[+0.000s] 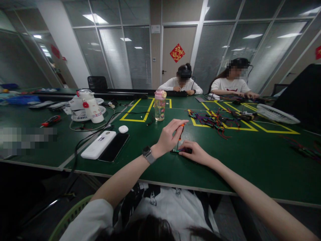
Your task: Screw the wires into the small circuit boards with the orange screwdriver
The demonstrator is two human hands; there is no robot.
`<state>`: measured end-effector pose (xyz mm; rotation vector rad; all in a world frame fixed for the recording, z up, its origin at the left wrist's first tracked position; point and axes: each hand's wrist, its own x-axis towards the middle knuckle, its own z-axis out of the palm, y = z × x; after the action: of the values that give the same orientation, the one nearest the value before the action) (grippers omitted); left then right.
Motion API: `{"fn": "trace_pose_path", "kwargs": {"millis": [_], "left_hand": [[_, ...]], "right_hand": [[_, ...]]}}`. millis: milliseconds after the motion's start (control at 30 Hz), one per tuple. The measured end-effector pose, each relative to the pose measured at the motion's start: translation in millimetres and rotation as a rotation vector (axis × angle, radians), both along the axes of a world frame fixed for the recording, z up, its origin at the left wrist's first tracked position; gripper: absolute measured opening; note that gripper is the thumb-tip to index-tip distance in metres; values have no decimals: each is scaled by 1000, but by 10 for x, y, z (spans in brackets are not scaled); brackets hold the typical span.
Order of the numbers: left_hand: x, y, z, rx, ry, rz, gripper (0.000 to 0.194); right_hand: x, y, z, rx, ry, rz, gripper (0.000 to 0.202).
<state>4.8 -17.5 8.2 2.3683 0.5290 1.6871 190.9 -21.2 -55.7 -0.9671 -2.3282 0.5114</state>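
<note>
My left hand [171, 136], with a watch on its wrist, is closed round the orange and black handle of a screwdriver [181, 132]. The screwdriver stands nearly upright, its thin shaft pointing down at a small green circuit board [176, 151] on the table. Whether the tip touches the board is too small to tell. From the other side, my right hand [194, 152] grips the board's dark end with its fingers, pressing it low against the green tabletop. Part of the board is hidden under those fingers.
Left of my hands lie a white power bank [99, 144], a black phone [114, 147] and a white earbud case [123, 129]. A pink-lidded bottle [159, 106] stands ahead. Tangled wired boards [213, 119] lie ahead right. Two people sit across the table; a red-handled screwdriver [51, 121] lies far left.
</note>
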Motion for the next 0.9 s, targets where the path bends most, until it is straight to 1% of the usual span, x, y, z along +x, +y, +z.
{"fn": "trace_pose_path", "kwargs": {"millis": [900], "left_hand": [[13,-1,4,7,19,24,31]], "right_hand": [[-9,-12,8,-11,0,-20,16]]}}
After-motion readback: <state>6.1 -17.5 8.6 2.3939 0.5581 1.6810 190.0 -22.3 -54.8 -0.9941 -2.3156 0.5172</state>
